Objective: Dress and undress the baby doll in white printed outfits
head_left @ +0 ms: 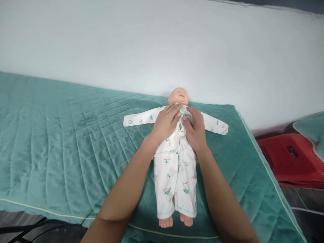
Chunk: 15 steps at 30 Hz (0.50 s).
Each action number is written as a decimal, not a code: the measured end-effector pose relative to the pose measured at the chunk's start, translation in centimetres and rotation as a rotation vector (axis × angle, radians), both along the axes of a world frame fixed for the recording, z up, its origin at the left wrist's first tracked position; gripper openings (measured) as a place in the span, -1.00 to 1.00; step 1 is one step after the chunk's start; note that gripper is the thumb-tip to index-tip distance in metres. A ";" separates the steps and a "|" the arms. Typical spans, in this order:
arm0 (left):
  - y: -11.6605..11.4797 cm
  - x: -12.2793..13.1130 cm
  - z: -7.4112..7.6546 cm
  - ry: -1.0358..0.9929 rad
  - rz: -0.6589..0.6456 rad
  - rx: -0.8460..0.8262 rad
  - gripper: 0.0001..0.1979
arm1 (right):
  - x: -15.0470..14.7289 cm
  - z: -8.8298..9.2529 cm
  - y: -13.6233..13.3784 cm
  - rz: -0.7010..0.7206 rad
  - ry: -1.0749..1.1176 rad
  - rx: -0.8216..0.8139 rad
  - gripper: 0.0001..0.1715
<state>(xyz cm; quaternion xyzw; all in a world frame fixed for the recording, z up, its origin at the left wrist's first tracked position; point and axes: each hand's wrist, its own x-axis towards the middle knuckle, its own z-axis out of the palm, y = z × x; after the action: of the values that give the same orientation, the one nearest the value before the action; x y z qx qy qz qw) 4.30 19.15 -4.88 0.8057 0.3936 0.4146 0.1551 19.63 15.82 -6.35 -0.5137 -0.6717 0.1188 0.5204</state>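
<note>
Two hands on the chest of a dressed doll, laid flat on a bed.

The doll's bare feet sit just inside the near edge of the green bedspread. The doll lies face up with sleeves spread wide, which likely keeps the front of its white printed suit open to both hands. Both forearms reach in from the near edge and converge on the chest. The left hand lies flat, fingers released, seemingly steadying the cloth. The right hand curls at the front ties; whether it pinches them I cannot tell. The head rests at the far edge, by the white wall.
</note>
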 end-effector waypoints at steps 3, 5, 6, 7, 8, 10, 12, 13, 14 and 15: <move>0.1 -0.1 -0.2 0.045 0.041 -0.101 -0.55 | 0.4 -0.2 1.1 0.084 -0.071 -0.085 -0.50; 0.1 -0.1 -0.3 0.040 0.069 -0.136 -0.54 | 0.6 -0.3 1.8 0.108 -0.113 -0.123 -0.46; 0.0 0.0 -0.3 0.032 0.077 -0.148 -0.54 | 0.7 -0.3 2.1 0.110 -0.131 -0.132 -0.45; 0.0 0.0 -0.3 0.021 0.082 -0.158 -0.54 | 0.7 -0.4 2.4 0.108 -0.144 -0.138 -0.45; -0.1 0.0 -0.3 0.010 0.086 -0.165 -0.54 | 0.8 -0.4 2.7 0.106 -0.153 -0.142 -0.45; 0.0 0.0 -0.3 -0.011 0.086 -0.171 -0.55 | 0.8 -0.5 3.3 0.106 -0.163 -0.145 -0.47; 0.1 0.0 -0.4 -0.028 0.087 -0.169 -0.57 | 1.0 -0.6 4.0 0.115 -0.170 -0.137 -0.50; 0.1 0.0 -0.5 -0.033 0.087 -0.166 -0.57 | 1.1 -0.6 4.4 0.124 -0.172 -0.133 -0.52; 0.2 0.0 -0.5 -0.036 0.086 -0.164 -0.58 | 1.2 -0.6 4.8 0.136 -0.173 -0.131 -0.53; 0.2 0.0 -0.6 -0.037 0.085 -0.161 -0.58 | 1.3 -0.7 5.1 0.151 -0.170 -0.132 -0.54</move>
<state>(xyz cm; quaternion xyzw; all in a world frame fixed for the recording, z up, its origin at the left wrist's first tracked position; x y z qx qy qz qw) 4.29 19.37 -5.46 0.7653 0.4566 0.4027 0.2090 20.93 20.89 -7.04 -0.5029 -0.7410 0.1578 0.4160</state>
